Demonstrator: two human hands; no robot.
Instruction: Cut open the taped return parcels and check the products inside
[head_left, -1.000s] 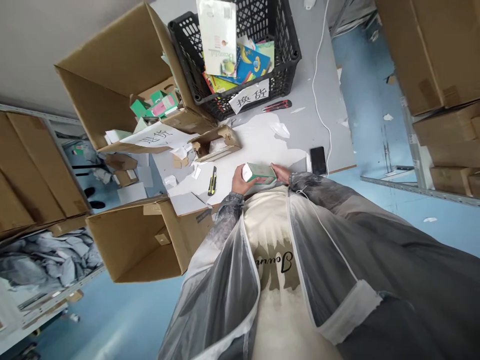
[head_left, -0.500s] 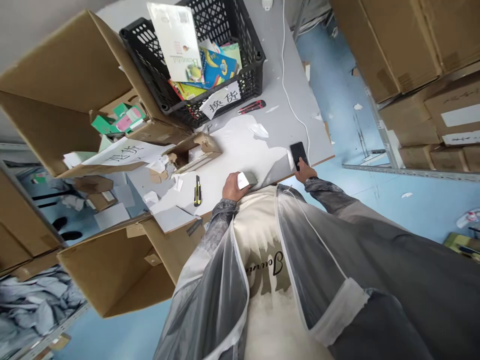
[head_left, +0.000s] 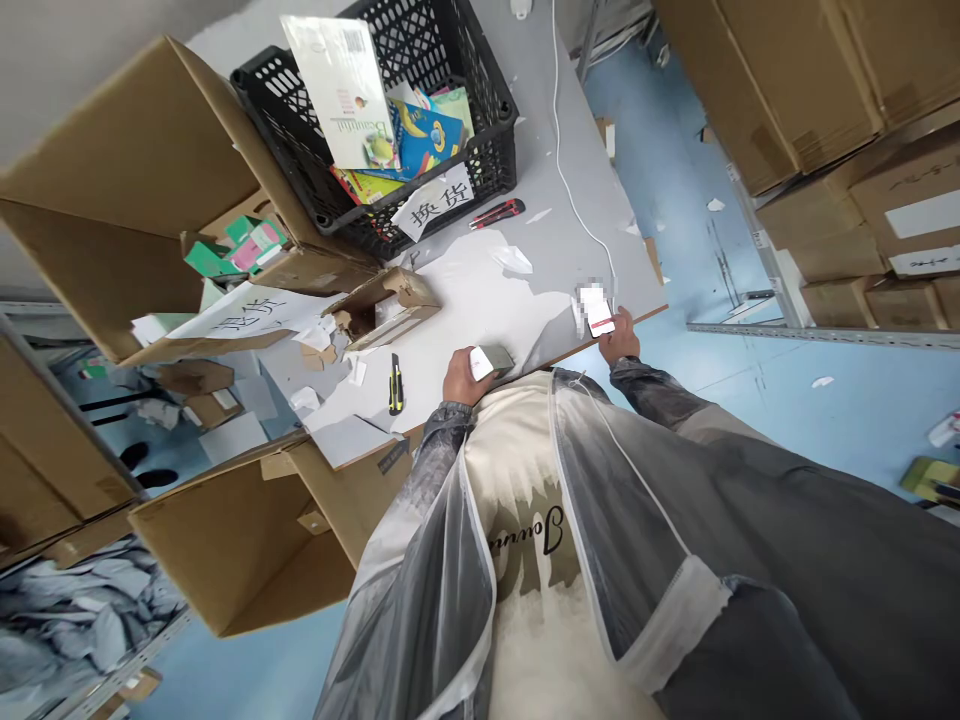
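Observation:
My left hand [head_left: 459, 379] is wrapped around the side of a small box [head_left: 495, 361] with a white end and a grey-green side, at the table's front edge. To the right, my right hand [head_left: 620, 339] is closed at the lower right edge of a phone [head_left: 598, 310], with its fingers partly hidden. The phone's screen is lit, mostly white with a red strip, and part of it is blurred out. A white cable [head_left: 574, 190] runs down to beside the phone. A yellow and black box cutter [head_left: 396, 384] lies left of my left hand.
A black crate [head_left: 495, 160] of booklets stands at the back, with a red box cutter [head_left: 497, 214] before it. Cartons [head_left: 97, 150] stand at left, including an open one [head_left: 247, 540] below the table edge. A torn small box [head_left: 397, 315] and paper scraps lie on the table [head_left: 465, 290].
The phone's screen has turned from dark to lit. My right hand has shifted from over the screen's lower part to the phone's right edge. My left hand keeps the small box.

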